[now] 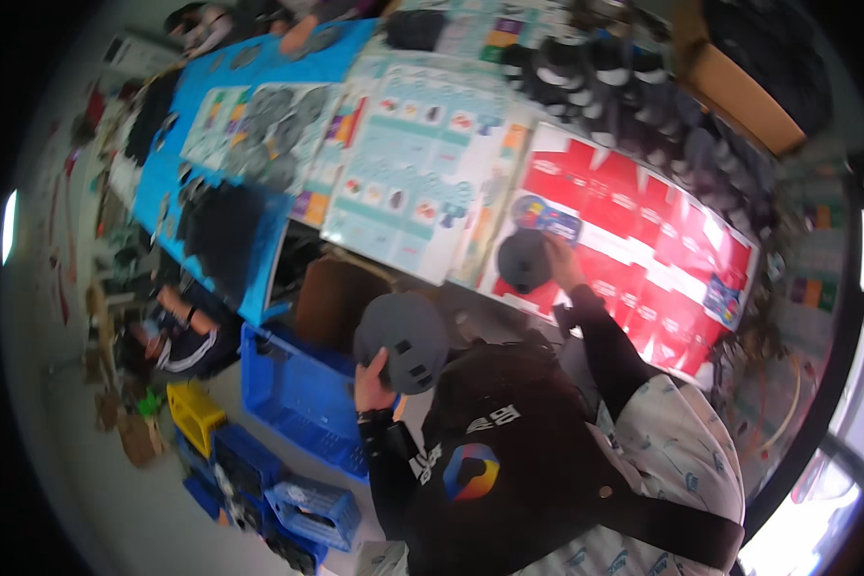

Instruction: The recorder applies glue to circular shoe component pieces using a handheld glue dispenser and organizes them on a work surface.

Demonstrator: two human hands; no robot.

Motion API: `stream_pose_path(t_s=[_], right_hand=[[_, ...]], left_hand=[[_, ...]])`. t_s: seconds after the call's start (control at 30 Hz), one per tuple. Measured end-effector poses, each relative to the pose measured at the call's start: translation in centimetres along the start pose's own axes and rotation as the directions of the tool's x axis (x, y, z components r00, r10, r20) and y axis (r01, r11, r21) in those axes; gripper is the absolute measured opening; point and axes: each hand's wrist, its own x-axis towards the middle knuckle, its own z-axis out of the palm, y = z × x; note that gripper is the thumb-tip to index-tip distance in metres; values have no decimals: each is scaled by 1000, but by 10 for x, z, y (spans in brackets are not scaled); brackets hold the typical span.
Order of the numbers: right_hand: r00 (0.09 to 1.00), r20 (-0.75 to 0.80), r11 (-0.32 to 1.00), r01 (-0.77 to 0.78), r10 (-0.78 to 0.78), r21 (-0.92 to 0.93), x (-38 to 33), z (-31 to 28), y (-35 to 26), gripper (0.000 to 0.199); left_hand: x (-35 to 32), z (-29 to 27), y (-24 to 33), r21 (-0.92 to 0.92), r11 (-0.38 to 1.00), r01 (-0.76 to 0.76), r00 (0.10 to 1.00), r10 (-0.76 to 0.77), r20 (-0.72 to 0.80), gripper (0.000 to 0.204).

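My left hand [372, 384] grips the edge of a grey round piece [398, 331] with several dark rectangular slots, held beside my apron over the floor side of the table. The fingers are closed on its rim, and some are hidden behind it. My right hand [561, 265] is closed on a smaller dark grey disc [522, 261], low over the red printed sheets [634, 216] on the table. Whether that disc touches the sheets I cannot tell. Next to it lie a flat blue and colourful printed pack [557, 222] and a similar pack [722, 300] farther right.
A blue crate [302, 408] and an open cardboard box [331, 302] stand left of me. Pale printed sheets [418, 158] cover the table's middle. Grey discs [274, 125] are heaped farther left. Black and grey pieces [634, 91] line the back. A person [187, 331] is at the left.
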Motion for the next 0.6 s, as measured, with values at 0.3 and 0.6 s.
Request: stream_pose_path(t_s=[0.3,0.6], right_hand=[[961,268,974,125,-71,-190,-14,-16,-87,56],[388,909,897,-441,155,36,-81,86,-249,72]], left_hand=[[-10,20,-5,-92,996,-8,985,24,169,54],[-6,-6,-9,534,731,-425,875,180,450,65]])
